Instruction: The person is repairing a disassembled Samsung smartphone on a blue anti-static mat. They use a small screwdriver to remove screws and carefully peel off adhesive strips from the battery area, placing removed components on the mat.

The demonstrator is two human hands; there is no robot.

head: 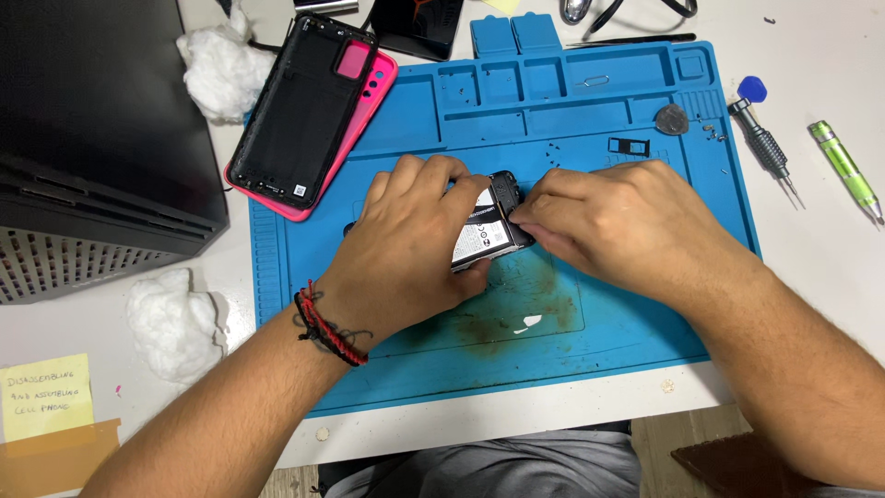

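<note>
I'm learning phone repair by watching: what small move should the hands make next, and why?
Probably lift the black part at the phone top edge: the right hand fingertips pinch there, while the left hand steadies the opened phone on the blue mat.

A blue repair mat (645, 304) lay on the white table (820, 249), stained brown near its middle. A black phone back cover (300, 111) rested on a pink phone case (373, 88) at the mat's upper left. Cotton wads sat at top left (217, 69) and lower left (171, 318). A black-handled screwdriver (765, 148), green screwdriver (846, 171) and blue pick (752, 88) lay right of the mat. A SIM tray (629, 146) and coin cell (672, 118) sat on the mat. A yellow sticky note (44, 397) lay bottom left, a black box (92, 129) far left.
</note>
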